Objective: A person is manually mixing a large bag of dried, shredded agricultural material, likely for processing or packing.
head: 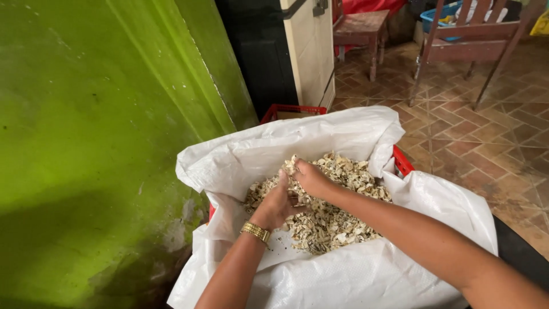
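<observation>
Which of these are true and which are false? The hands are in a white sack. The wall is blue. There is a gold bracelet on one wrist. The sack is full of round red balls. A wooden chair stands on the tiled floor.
1. Both hands, left hand and right hand, are in the white woven plastic sack. True.
2. The wall is blue. False: the painted wall is green.
3. A gold bracelet sits on the left wrist. True.
4. The sack holds round red balls. False: it holds pale, dry, flaky chips.
5. A brown wooden chair stands on the brown tiled floor. True.
</observation>
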